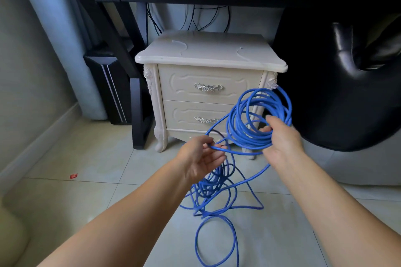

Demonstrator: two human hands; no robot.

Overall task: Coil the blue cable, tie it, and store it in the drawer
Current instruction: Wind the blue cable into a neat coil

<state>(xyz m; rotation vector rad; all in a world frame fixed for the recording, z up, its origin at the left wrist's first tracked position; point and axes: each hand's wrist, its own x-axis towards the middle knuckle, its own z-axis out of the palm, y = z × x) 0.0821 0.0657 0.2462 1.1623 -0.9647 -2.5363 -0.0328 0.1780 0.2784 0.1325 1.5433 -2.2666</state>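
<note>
I'm mid-coil: in front of the nightstand (208,54) my right hand (282,141) grips the cable's (234,130) gathered loops, my left hand (201,156) pinches the next strand, and the tangled slack below probably needs drawing up for another loop.

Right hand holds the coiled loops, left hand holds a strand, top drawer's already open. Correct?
Not quite. The head view shows the top drawer closed. The right hand does hold the coiled loops and the left hand a strand.
</note>
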